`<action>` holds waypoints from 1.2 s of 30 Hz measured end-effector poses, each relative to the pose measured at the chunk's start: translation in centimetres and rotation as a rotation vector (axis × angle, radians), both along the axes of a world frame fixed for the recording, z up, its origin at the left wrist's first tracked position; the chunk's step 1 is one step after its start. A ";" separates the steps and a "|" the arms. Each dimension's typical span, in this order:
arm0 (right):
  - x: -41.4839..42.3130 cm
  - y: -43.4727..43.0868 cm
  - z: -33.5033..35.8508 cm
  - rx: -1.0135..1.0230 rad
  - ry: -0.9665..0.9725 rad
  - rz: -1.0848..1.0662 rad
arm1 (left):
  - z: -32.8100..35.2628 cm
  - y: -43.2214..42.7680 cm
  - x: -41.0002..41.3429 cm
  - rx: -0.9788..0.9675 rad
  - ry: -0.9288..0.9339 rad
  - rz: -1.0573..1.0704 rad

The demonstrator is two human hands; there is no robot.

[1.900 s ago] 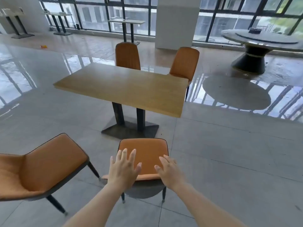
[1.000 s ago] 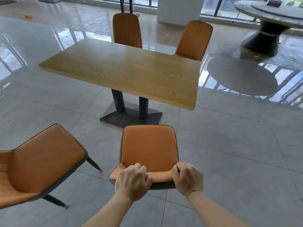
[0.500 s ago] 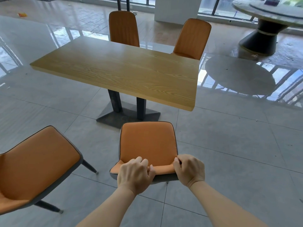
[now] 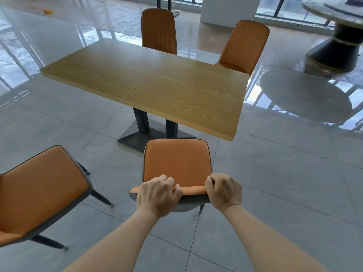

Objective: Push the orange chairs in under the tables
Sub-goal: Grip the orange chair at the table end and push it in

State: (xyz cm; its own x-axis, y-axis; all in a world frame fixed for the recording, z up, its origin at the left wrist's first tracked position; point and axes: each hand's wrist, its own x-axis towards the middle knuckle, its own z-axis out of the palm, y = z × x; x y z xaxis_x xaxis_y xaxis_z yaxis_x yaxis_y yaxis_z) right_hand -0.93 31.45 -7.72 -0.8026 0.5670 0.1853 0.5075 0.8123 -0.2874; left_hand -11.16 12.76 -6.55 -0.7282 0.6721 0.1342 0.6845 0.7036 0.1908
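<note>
Orange chairs stand on both long sides of the rectangular light-wood table [image 4: 149, 85], which sits on two dark posts over a flat dark base on the grey tiled floor [image 4: 275, 183]. That table fills the middle of the room from where I stand. Off to the far right is a round grey table on a dark pedestal [image 4: 334, 42], well apart from the wooden one.

Next in size is the orange padded chair with a grey shell and dark legs at the near left [image 4: 39, 193], turned at an angle and standing well clear of the table's near edge. Across the table, two orange high-backed chairs rise behind the far edge: the left one [image 4: 158, 30] upright and close to the tabletop, the right one [image 4: 244, 46] at the far right corner, angled a little.

The orange chair being held [image 4: 177, 163] faces the table, its seat front just at the near edge of the tabletop, most of the seat still out in the open.

The person's left hand [image 4: 157, 195] is curled tight over the top of this chair's backrest at its left end. The right hand [image 4: 224, 191] is clenched over the same backrest at its right end, both bare forearms reaching forward.
</note>
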 end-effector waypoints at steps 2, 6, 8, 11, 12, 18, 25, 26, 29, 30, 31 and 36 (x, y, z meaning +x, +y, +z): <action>-0.5 0.9 0.1 -0.005 -0.007 0.022 | -0.2 0.8 -0.3 0.010 0.014 0.016; -1.2 2.6 0.0 -0.019 0.013 0.083 | -0.4 2.2 -0.7 0.015 0.029 0.041; -1.7 3.5 0.1 -0.021 0.030 0.096 | -0.6 3.0 -0.9 0.000 0.037 0.054; -2.3 4.7 -0.1 -0.014 0.041 0.105 | -0.7 4.0 -1.1 0.028 0.055 0.081; -2.5 5.0 -0.3 -0.018 0.034 0.107 | -0.6 4.2 -1.1 0.037 0.060 0.084; -2.7 5.3 -0.8 -0.018 0.042 0.123 | -0.5 4.4 -1.3 0.020 0.057 0.077; -2.8 5.4 -0.8 -0.011 0.009 0.116 | -0.4 4.3 -1.6 0.008 0.027 0.064; -2.8 5.3 -0.8 -0.007 0.014 0.117 | -0.4 4.3 -1.6 0.007 0.022 0.066; -3.0 5.3 -0.7 -0.001 0.014 0.113 | -0.7 4.3 -1.7 -0.001 0.005 0.071; -3.0 5.4 -0.8 -0.004 0.005 0.113 | -0.8 4.3 -1.8 -0.008 0.000 0.073; -2.9 5.4 -0.9 -0.008 -0.004 0.112 | -0.8 4.4 -1.8 -0.024 -0.006 0.072; -3.1 5.6 -0.5 -0.059 -0.097 0.116 | 0.4 4.9 -1.5 -0.205 -0.107 0.150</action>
